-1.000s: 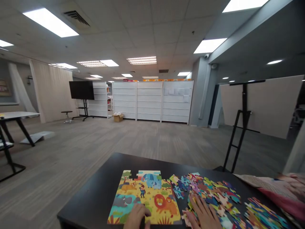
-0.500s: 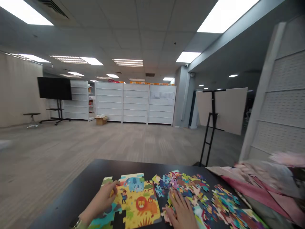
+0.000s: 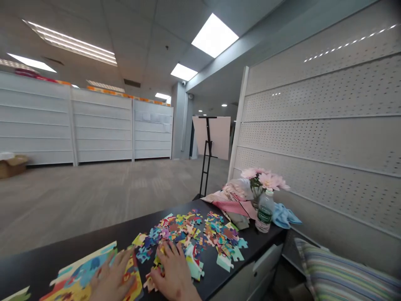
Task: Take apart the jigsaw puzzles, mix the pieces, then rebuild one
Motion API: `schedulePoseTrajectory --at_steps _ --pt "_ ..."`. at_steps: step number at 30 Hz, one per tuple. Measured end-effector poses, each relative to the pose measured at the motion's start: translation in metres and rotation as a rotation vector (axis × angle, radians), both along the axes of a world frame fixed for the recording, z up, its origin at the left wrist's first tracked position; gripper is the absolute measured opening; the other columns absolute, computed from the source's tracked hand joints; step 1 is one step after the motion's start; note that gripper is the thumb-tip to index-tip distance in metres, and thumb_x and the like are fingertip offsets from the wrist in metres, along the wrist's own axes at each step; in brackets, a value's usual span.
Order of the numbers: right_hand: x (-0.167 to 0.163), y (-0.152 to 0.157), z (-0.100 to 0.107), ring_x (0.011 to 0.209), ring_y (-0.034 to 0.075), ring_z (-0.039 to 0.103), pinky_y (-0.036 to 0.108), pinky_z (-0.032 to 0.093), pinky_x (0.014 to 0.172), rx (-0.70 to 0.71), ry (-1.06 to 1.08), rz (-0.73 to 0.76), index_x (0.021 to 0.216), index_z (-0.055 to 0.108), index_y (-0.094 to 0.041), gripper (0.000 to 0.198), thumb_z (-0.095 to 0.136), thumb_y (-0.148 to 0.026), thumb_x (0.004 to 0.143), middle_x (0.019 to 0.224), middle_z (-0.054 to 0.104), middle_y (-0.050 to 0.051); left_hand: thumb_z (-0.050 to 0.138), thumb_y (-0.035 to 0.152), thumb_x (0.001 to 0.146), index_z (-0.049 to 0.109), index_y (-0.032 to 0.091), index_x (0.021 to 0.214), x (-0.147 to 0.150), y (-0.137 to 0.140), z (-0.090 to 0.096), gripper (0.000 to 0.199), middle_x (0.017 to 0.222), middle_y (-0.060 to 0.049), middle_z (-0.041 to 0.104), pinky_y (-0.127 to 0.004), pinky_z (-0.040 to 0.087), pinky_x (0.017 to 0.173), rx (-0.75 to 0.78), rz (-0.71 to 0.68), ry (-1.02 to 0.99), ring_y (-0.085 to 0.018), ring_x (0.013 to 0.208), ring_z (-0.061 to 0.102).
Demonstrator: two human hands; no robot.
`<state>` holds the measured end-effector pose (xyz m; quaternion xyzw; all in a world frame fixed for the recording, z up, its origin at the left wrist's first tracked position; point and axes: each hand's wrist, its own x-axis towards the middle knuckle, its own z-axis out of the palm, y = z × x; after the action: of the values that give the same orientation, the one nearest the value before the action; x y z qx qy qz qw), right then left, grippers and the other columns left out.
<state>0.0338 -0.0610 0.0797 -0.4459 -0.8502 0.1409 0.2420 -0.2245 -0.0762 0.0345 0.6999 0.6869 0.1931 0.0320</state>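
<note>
My left hand (image 3: 112, 274) lies across the right part of a partly assembled jigsaw puzzle (image 3: 83, 269), fingers spread and slightly blurred. The puzzle shows a blue elephant and a yellow-orange scene, mostly covered by that hand. To its right, my right hand (image 3: 173, 271) rests on the near left edge of a heap of loose puzzle pieces (image 3: 188, 225), its fingers apart. Whatever lies under the right palm is hidden. At the bottom left corner sits a separate green puzzle section (image 3: 18, 295).
The dark table (image 3: 125, 234) carries a water bottle (image 3: 265, 212), pink flowers (image 3: 271, 180), pink cloth (image 3: 233, 198) and a blue cloth (image 3: 284, 215) at its right end. A striped cushion (image 3: 347, 271) is at lower right. Beyond stand an easel board (image 3: 219, 138) and white shelving (image 3: 103, 129).
The view has swung to the right. My left hand has gone from the puzzle's left edge to its right part. My right hand stays on the loose pieces.
</note>
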Motion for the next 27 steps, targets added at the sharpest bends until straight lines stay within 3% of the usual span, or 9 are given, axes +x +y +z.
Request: schedulePoseTrajectory --at_steps 2,5,8,13,17,19,23,27 --pt "0.000 -0.001 -0.002 0.146 0.031 0.036 0.056 0.020 0.122 0.000 0.023 0.010 0.146 0.049 -0.032 0.054 0.051 -0.056 0.098 0.158 0.045 0.005 0.052 0.046 0.087 0.049 0.028 0.148 0.038 -0.001 -0.003 0.064 0.153 -0.009 0.049 -0.069 0.025 0.113 -0.073 0.147 0.181 -0.049 0.144 0.032" --pt "-0.001 0.000 -0.007 0.143 0.028 0.042 0.054 0.026 0.120 0.026 0.056 -0.021 0.135 0.059 -0.034 0.040 0.055 -0.048 0.098 0.153 0.051 0.002 0.052 0.047 0.090 0.046 0.026 0.149 0.063 -0.008 -0.004 0.064 0.158 -0.011 0.041 -0.063 0.024 0.115 -0.105 0.200 0.374 -0.048 0.146 0.029" --pt "-0.006 0.002 -0.010 0.138 0.026 0.048 0.052 0.029 0.119 0.083 0.081 -0.077 0.120 0.066 -0.032 0.025 0.059 -0.032 0.096 0.146 0.059 0.000 0.048 0.048 0.093 0.042 0.025 0.152 0.064 -0.016 0.003 0.063 0.160 -0.011 0.037 -0.053 0.028 0.115 -0.118 0.187 0.443 -0.044 0.148 0.027" --pt "-0.006 0.001 0.000 0.130 0.024 0.052 0.048 0.033 0.115 0.165 0.147 -0.142 0.126 0.063 -0.030 0.034 0.056 -0.018 0.095 0.138 0.062 0.003 0.045 0.047 0.096 0.041 0.025 0.152 0.061 -0.019 0.013 0.061 0.160 -0.011 0.039 -0.052 0.027 0.116 -0.105 0.166 0.431 -0.043 0.148 0.027" --pt "0.008 -0.005 0.007 0.120 0.023 0.057 0.045 0.039 0.108 0.248 0.191 -0.165 0.115 0.068 -0.031 0.036 0.052 -0.010 0.091 0.130 0.064 0.002 0.048 0.048 0.095 0.041 0.026 0.152 0.060 -0.018 0.010 0.062 0.160 -0.010 0.038 -0.051 0.028 0.116 -0.124 0.170 0.431 -0.042 0.149 0.026" --pt "0.015 -0.008 0.007 0.120 0.025 0.057 0.045 0.042 0.106 0.240 0.177 -0.152 0.120 0.066 -0.032 0.043 0.055 -0.008 0.086 0.132 0.064 0.003 0.047 0.050 0.094 0.040 0.028 0.152 0.060 -0.018 0.008 0.062 0.161 -0.008 0.038 -0.050 0.028 0.116 -0.122 0.171 0.434 -0.041 0.149 0.027" --pt "0.020 -0.010 0.003 0.126 0.028 0.056 0.045 0.045 0.107 0.164 0.121 -0.098 0.148 0.044 -0.035 0.075 0.057 -0.006 0.080 0.137 0.061 0.004 0.045 0.052 0.094 0.040 0.029 0.152 0.059 -0.018 0.009 0.062 0.161 -0.006 0.038 -0.050 0.029 0.116 -0.129 0.182 0.418 -0.039 0.149 0.028" --pt "0.019 -0.006 -0.003 0.124 0.029 0.057 0.046 0.045 0.107 0.129 0.257 -0.076 0.140 0.052 -0.037 0.065 0.066 -0.015 0.081 0.134 0.063 0.003 0.043 0.053 0.095 0.040 0.029 0.152 0.059 -0.019 0.012 0.062 0.161 -0.007 0.038 -0.050 0.029 0.117 -0.144 0.176 0.389 -0.039 0.150 0.027"
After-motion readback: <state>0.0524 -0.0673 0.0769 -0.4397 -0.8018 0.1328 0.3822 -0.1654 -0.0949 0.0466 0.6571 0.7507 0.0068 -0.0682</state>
